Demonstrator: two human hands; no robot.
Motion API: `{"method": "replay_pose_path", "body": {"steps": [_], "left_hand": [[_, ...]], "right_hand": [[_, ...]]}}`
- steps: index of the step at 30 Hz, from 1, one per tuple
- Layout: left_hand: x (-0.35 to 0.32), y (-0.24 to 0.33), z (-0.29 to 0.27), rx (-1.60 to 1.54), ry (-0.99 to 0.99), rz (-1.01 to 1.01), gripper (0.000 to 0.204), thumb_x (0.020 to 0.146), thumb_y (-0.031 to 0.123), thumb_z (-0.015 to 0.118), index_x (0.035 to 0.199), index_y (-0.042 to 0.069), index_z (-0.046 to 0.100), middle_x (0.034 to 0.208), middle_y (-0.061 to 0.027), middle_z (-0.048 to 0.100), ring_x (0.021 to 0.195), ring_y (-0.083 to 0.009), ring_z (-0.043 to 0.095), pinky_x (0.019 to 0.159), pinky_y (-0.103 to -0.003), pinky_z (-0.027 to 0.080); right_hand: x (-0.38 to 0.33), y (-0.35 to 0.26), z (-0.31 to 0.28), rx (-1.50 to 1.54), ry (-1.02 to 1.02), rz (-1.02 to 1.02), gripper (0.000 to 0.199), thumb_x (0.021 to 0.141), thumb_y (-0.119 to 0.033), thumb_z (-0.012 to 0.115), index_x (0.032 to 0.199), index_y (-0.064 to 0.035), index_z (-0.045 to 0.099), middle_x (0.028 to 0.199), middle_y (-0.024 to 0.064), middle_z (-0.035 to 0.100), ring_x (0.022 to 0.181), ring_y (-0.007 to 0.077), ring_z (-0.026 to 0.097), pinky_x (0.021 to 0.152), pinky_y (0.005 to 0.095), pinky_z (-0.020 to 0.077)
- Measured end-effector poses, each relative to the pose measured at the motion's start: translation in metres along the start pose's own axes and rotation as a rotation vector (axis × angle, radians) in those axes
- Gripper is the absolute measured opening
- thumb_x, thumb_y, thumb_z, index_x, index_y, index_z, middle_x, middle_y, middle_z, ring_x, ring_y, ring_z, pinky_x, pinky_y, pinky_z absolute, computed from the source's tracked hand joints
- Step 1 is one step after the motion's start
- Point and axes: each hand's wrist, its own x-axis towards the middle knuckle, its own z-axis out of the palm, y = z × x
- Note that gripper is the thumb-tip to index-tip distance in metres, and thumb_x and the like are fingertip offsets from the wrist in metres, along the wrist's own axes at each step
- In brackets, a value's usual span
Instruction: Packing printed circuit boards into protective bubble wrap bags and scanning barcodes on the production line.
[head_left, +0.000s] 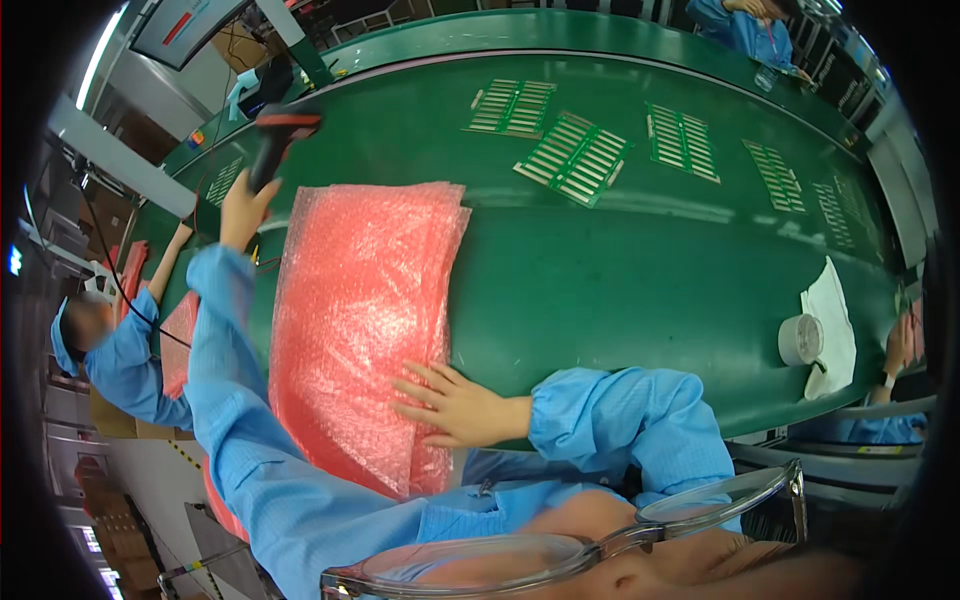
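My left hand (pixel 243 212) is closed around the grip of a black and red handheld barcode scanner (pixel 272 150), raised at the far left of the green work surface. Below and to the right of it lies a stack of pink bubble-wrap bags (pixel 360 265), its near end hanging toward my lap. My right hand (pixel 465 408) rests flat on the near right part of that stack, fingers spread. Farther off on the green surface lie several green circuit board panels with pale strips, among them a tilted middle panel (pixel 572 157) and a panel to its right (pixel 683 142).
A whitish round roll or cup (pixel 800 340) and a white cloth (pixel 838 318) are at the right. A co-worker (pixel 130 350) in blue reaches in at the left beside more pink bags. Another person (pixel 752 38) sits across the far side. A co-worker's hand (pixel 900 350) shows at the right edge.
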Motion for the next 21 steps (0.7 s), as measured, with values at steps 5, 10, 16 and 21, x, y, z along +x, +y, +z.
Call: {"method": "replay_pose_path", "body": {"steps": [5, 10, 16, 21], "left_hand": [[0.094, 0.123, 0.137, -0.023, -0.213, 0.233, 0.038, 0.074, 0.028, 0.071, 0.100, 0.003, 0.057, 0.056, -0.0034, 0.051, 0.046, -0.0116, 0.048, 0.042, -0.028, 0.036], [0.140, 0.145, 0.269, 0.139, -0.303, 0.215, 0.044, 0.069, 0.035, 0.072, 0.103, 0.010, 0.061, 0.094, -0.0154, 0.064, 0.088, -0.0314, 0.061, 0.077, -0.040, 0.046], [0.161, 0.130, 0.308, 0.177, -0.288, 0.190, 0.042, 0.070, 0.037, 0.071, 0.100, 0.009, 0.061, 0.092, -0.0152, 0.064, 0.087, -0.0308, 0.062, 0.075, -0.041, 0.047], [0.134, 0.150, 0.281, 0.111, -0.288, 0.290, 0.045, 0.069, 0.031, 0.072, 0.106, 0.007, 0.061, 0.086, -0.0143, 0.064, 0.078, -0.0253, 0.061, 0.071, -0.036, 0.046]], "right_hand": [[-0.014, 0.008, -0.010, 0.051, -0.005, -0.028, 0.074, 0.078, -0.037, 0.060, 0.138, -0.0090, 0.029, 0.145, 0.0164, 0.019, 0.134, 0.0371, 0.017, 0.107, 0.0486, 0.0192], [-0.028, 0.030, 0.014, 0.054, 0.060, -0.070, 0.049, 0.079, -0.031, 0.051, 0.121, -0.0050, 0.052, 0.136, 0.0151, 0.038, 0.133, 0.0340, 0.019, 0.110, 0.0474, 0.0160], [-0.042, 0.042, 0.030, -0.071, -0.002, -0.074, 0.041, 0.077, -0.024, 0.047, 0.111, -0.0047, 0.060, 0.128, 0.0127, 0.047, 0.131, 0.0329, 0.025, 0.112, 0.0463, 0.0110], [-0.052, 0.048, 0.008, -0.167, -0.008, -0.045, 0.042, 0.076, -0.018, 0.047, 0.113, -0.0009, 0.057, 0.128, 0.0117, 0.047, 0.132, 0.0311, 0.024, 0.111, 0.0434, 0.0145]]}}
